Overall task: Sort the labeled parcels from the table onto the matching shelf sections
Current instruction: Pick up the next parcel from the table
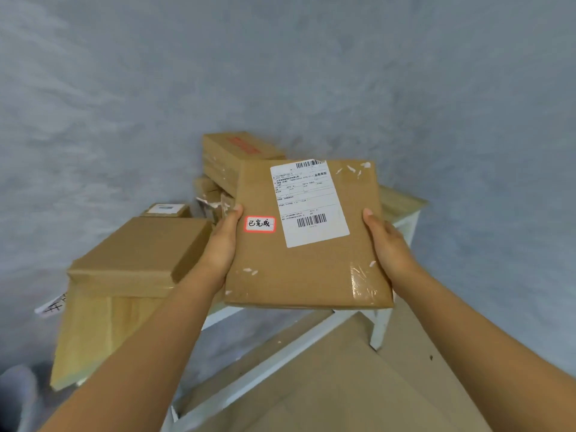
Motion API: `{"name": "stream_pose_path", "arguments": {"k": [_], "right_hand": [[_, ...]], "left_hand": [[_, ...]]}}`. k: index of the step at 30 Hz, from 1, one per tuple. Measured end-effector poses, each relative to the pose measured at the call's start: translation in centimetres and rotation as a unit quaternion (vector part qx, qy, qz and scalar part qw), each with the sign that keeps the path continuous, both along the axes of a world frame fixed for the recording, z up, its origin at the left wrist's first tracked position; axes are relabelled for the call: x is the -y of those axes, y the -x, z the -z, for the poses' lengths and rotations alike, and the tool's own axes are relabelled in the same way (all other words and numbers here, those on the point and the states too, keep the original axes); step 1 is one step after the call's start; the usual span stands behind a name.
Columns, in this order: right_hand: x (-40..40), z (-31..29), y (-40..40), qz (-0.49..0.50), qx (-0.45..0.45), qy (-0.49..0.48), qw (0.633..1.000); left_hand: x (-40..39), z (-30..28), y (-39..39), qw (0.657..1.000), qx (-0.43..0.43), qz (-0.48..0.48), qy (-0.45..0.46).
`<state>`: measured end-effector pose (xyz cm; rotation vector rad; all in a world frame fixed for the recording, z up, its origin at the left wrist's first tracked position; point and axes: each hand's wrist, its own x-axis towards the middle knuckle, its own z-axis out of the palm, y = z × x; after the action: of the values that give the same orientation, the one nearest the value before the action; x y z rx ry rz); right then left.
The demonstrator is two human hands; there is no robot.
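From the head view, a flat cardboard parcel sits mid-frame, lifted clear of the bench and held at its two long edges. The left hand grips the edge at 9 o'clock, thumb over the top face just beside a small red-bordered sticker. The right hand grips the edge at 3 o'clock, thumb likewise on top. A white shipping label lies toward 12 o'clock on the parcel's face.

Behind it, at 11 o'clock, more boxes are stacked loosely on the bench. A large box stands at 9 o'clock, near the left forearm.

The main risk, as I judge it, is misfiling: no shelf is in view, so the sticker must be matched carefully. The grip is only at the edges, and glossy tape near the right wrist could let the parcel slip if tilted. Swinging left could knock the large box or the leaning stack.
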<state>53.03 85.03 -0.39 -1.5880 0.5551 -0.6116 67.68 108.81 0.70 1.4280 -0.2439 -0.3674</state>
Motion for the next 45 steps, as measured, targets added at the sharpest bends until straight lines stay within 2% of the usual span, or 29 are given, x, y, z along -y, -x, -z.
{"name": "stream_pose_path", "arguments": {"k": [7,10,16,21,25,33,45], "right_hand": [[8.7,-0.3,14.8,0.127,0.013,0.014,0.992],[12.6,-0.5,21.8,0.172,0.013,0.023,0.985],[21.4,-1.9,36.6,0.26,-0.016,0.051,0.964],[28.0,-2.1,50.0,0.313,-0.025,0.038,0.949],[31.4,-2.0,57.8,0.347,-0.029,0.027,0.937],[38.3,-1.8,67.5,0.425,-0.021,0.011,0.905],[51.4,-4.9,76.3,0.503,-0.028,0.044,0.863]], "left_hand": [[12.8,-1.3,8.9,0.991,0.046,0.116,-0.046],[19.1,-1.6,13.9,0.984,0.067,0.163,-0.037],[32.0,-1.6,26.4,0.968,0.08,0.236,-0.026],[42.2,-1.2,38.2,0.952,0.075,0.297,-0.024],[48.6,-1.0,45.0,0.936,0.076,0.342,-0.018],[59.7,-1.7,54.1,0.9,0.099,0.424,-0.02],[77.0,-5.0,62.8,0.864,0.106,0.492,0.004]]}}
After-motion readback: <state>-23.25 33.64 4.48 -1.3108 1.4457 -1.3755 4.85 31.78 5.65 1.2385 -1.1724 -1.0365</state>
